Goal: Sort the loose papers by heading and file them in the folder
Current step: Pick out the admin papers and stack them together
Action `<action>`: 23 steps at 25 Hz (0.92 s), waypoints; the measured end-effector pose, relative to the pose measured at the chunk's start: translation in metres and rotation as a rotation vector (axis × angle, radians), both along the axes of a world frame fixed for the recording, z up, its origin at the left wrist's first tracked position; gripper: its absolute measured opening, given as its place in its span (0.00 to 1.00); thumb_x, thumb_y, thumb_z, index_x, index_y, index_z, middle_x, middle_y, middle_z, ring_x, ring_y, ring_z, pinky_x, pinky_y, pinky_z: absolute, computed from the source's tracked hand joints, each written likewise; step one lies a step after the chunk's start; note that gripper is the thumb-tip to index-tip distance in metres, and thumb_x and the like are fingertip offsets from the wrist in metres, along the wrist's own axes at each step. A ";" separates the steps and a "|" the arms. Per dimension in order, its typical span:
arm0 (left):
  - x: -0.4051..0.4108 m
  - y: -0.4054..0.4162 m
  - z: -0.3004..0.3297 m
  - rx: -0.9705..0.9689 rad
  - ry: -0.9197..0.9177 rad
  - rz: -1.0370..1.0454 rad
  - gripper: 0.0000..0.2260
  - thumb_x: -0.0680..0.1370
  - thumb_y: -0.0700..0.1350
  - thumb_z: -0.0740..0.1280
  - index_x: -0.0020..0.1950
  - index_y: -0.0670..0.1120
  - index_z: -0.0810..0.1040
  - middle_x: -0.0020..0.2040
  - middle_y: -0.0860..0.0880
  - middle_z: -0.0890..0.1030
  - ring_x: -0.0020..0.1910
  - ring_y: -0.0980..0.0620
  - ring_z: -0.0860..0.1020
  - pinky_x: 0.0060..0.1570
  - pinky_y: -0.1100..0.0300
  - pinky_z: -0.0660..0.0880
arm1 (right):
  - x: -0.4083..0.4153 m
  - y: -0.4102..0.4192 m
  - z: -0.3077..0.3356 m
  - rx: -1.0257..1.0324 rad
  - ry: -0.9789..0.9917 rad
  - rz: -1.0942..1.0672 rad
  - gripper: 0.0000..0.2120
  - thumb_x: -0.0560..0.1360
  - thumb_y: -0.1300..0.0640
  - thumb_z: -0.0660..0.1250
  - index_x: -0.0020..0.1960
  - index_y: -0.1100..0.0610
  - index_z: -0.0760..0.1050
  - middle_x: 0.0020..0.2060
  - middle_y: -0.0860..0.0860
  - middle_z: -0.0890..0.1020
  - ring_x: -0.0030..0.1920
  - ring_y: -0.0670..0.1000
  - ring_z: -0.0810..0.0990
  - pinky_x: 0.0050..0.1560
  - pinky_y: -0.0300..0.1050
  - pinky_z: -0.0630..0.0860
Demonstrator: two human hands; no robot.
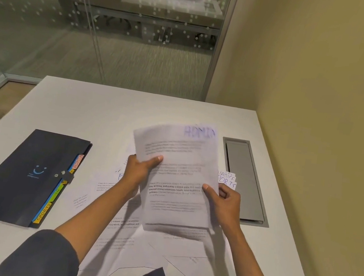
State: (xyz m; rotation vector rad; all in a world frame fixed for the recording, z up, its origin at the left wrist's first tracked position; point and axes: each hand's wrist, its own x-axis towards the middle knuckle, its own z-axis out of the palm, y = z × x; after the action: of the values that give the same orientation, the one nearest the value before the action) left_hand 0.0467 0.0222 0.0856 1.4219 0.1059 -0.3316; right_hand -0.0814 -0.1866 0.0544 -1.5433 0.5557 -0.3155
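Observation:
I hold a blurred sheaf of printed paper [177,177] above the table, its top headed "ADMIN" in blue handwriting. My left hand [139,167] grips its left edge with the thumb on the front. My right hand [226,201] grips its lower right edge. Under it several loose papers [120,230] lie spread on the white table [110,108]; one at the right shows "SPORTS" [226,181]. A dark folder [24,175] lies closed at the left, with coloured tabs reading "ADMIN" and "SPORTS" along its right edge.
A grey cable hatch [245,182] is sunk into the table at the right, next to a yellow wall [333,113]. A glass partition [99,19] stands behind the table's far edge.

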 end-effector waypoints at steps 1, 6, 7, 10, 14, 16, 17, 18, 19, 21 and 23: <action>0.005 0.004 0.001 -0.076 0.049 0.065 0.10 0.73 0.38 0.73 0.53 0.44 0.81 0.47 0.48 0.85 0.45 0.50 0.84 0.50 0.53 0.79 | -0.001 -0.004 0.002 0.020 -0.014 -0.013 0.09 0.72 0.60 0.76 0.51 0.62 0.83 0.43 0.52 0.87 0.44 0.53 0.86 0.40 0.41 0.81; 0.019 0.017 0.007 -0.268 0.229 0.194 0.11 0.73 0.37 0.73 0.54 0.40 0.79 0.53 0.43 0.83 0.56 0.44 0.81 0.59 0.41 0.75 | 0.002 -0.009 0.008 0.243 -0.018 -0.095 0.12 0.71 0.65 0.75 0.54 0.62 0.82 0.48 0.56 0.86 0.49 0.56 0.86 0.48 0.45 0.83; 0.019 0.017 0.008 -0.293 0.256 0.200 0.11 0.73 0.37 0.72 0.55 0.40 0.79 0.54 0.42 0.83 0.55 0.44 0.81 0.57 0.40 0.76 | 0.004 -0.006 0.009 0.314 -0.017 -0.102 0.13 0.72 0.65 0.74 0.55 0.63 0.81 0.50 0.58 0.86 0.51 0.58 0.85 0.52 0.48 0.82; 0.020 0.018 0.009 -0.342 0.329 0.213 0.18 0.72 0.38 0.74 0.61 0.38 0.78 0.54 0.40 0.83 0.52 0.42 0.83 0.50 0.40 0.79 | 0.009 0.012 0.016 0.490 -0.040 -0.039 0.17 0.73 0.66 0.71 0.61 0.65 0.77 0.54 0.58 0.85 0.55 0.56 0.84 0.58 0.52 0.80; 0.020 0.017 0.012 -0.417 0.376 0.224 0.28 0.66 0.40 0.78 0.65 0.39 0.74 0.55 0.39 0.83 0.51 0.39 0.83 0.44 0.40 0.79 | 0.017 0.039 0.015 0.514 -0.081 0.010 0.23 0.72 0.65 0.73 0.66 0.59 0.74 0.58 0.54 0.83 0.59 0.55 0.82 0.62 0.55 0.77; 0.020 0.017 0.014 -0.415 0.365 0.210 0.29 0.67 0.40 0.78 0.66 0.39 0.74 0.56 0.40 0.82 0.52 0.39 0.83 0.46 0.39 0.79 | 0.022 0.041 0.013 0.419 -0.073 -0.012 0.25 0.72 0.63 0.75 0.67 0.57 0.74 0.58 0.52 0.83 0.59 0.53 0.82 0.65 0.57 0.75; 0.022 0.019 0.015 -0.405 0.358 0.200 0.27 0.68 0.40 0.77 0.65 0.39 0.74 0.57 0.40 0.82 0.52 0.40 0.82 0.47 0.40 0.79 | 0.023 0.039 0.014 0.356 -0.059 -0.020 0.25 0.71 0.61 0.75 0.67 0.57 0.75 0.58 0.51 0.84 0.59 0.52 0.82 0.65 0.57 0.75; 0.023 0.021 0.016 -0.389 0.347 0.185 0.23 0.70 0.39 0.75 0.64 0.39 0.75 0.57 0.41 0.82 0.53 0.42 0.82 0.47 0.42 0.80 | 0.023 0.036 0.016 0.288 -0.043 -0.026 0.23 0.72 0.61 0.76 0.65 0.57 0.76 0.57 0.50 0.84 0.58 0.52 0.82 0.64 0.56 0.76; 0.025 0.023 0.019 -0.369 0.330 0.172 0.18 0.72 0.38 0.73 0.61 0.39 0.77 0.56 0.43 0.82 0.52 0.43 0.82 0.45 0.47 0.81 | 0.023 0.030 0.019 0.220 -0.026 -0.029 0.21 0.72 0.60 0.75 0.64 0.57 0.77 0.55 0.50 0.85 0.57 0.51 0.83 0.63 0.56 0.77; 0.028 0.029 0.024 -0.320 0.298 0.173 0.12 0.74 0.37 0.70 0.56 0.38 0.78 0.51 0.43 0.82 0.47 0.45 0.82 0.37 0.56 0.80 | 0.021 0.018 0.026 0.111 -0.004 -0.031 0.17 0.73 0.61 0.74 0.61 0.58 0.79 0.53 0.50 0.85 0.54 0.51 0.84 0.58 0.51 0.80; 0.031 0.033 0.028 -0.212 0.213 0.190 0.10 0.74 0.35 0.70 0.54 0.38 0.79 0.47 0.43 0.83 0.44 0.46 0.82 0.35 0.59 0.79 | 0.020 0.004 0.031 0.029 -0.007 -0.026 0.15 0.74 0.61 0.73 0.60 0.59 0.79 0.50 0.48 0.85 0.49 0.49 0.85 0.48 0.41 0.82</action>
State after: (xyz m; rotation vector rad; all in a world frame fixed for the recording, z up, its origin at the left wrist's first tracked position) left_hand 0.0781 0.0555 0.1137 1.1542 0.3672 -0.3255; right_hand -0.0617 -0.1826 0.0853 -1.5071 0.5732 -0.3317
